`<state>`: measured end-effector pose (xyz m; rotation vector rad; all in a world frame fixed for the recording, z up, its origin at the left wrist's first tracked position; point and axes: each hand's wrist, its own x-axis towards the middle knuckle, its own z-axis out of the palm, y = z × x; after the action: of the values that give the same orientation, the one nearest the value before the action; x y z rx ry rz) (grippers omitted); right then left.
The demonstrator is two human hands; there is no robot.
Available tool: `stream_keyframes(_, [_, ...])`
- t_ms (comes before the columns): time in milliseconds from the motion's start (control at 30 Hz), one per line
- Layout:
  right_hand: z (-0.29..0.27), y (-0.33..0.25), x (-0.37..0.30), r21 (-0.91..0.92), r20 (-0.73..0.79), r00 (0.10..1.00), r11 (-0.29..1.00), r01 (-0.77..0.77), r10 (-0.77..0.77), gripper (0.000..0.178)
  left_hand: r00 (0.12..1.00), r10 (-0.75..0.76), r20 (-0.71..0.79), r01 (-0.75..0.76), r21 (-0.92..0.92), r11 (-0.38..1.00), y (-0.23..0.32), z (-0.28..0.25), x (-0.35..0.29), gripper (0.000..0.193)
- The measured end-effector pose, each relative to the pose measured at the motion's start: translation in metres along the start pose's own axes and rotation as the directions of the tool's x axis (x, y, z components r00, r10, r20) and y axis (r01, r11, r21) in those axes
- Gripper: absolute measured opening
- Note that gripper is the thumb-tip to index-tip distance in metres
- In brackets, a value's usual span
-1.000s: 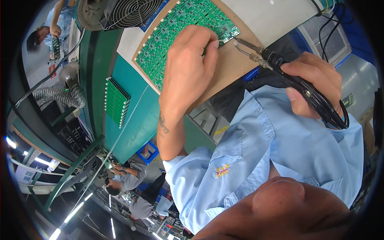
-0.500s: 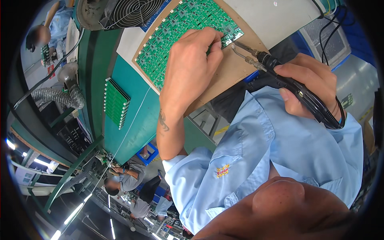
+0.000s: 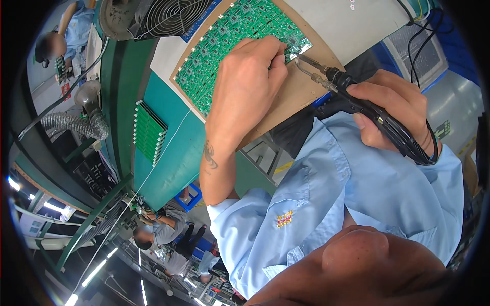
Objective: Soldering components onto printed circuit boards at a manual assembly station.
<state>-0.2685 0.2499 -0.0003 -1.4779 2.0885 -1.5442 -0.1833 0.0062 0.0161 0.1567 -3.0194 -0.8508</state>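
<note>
A panel of green circuit boards (image 3: 204, 61), dense with small parts, lies on a brown backing board (image 3: 301, 84). My left hand (image 3: 247, 84) rests over the panel's near right part, thumb and fingers pinched together close to its edge. Whatever they pinch is hidden behind the fingertips. My right hand (image 3: 395, 104) is wrapped around the black handle of a soldering iron (image 3: 380, 117), which has a thin curved metal tube along its front. The iron's tip is at the near right edge of the panel, just right of my left fingertips.
A round fan with a wire guard (image 3: 171, 15) stands beyond the panel. Stacked green boards (image 3: 149, 132) lie on the green bench (image 3: 171, 135) to the left. An exhaust hose (image 3: 71, 122) hangs farther left. Co-workers (image 3: 161, 232) sit along the line. The iron's black cord (image 3: 435, 140) loops by my right wrist.
The iron's tip has moved slightly left along the panel's edge, nearer my left fingertips. My left hand stays pinched at nearly the same place.
</note>
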Motion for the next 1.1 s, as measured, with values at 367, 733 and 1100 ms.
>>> stream_keyframes(367, [0.0007, -0.0016, 0.0012, -0.013, 0.010, 1.000, 1.000, -0.003, 0.003, 0.040, 0.997, 0.068, -0.036, -0.068, -0.004, 0.998, 0.0013, 0.0043, 0.0027, 0.005])
stream_keyframes(733, [0.0016, 0.0003, -0.0016, -0.004, -0.008, 1.000, 1.000, 0.022, -0.022, 0.039, 0.999, 0.038, 0.016, -0.039, 0.054, 0.998, 0.0025, 0.0010, 0.0027, 0.010])
stream_keyframes(1100, [-0.0024, -0.0019, -0.0022, -0.009, -0.001, 0.999, 0.999, 0.035, -0.035, 0.036, 1.000, 0.027, 0.003, -0.027, 0.036, 0.999, 0.0007, 0.0018, 0.0009, 0.009])
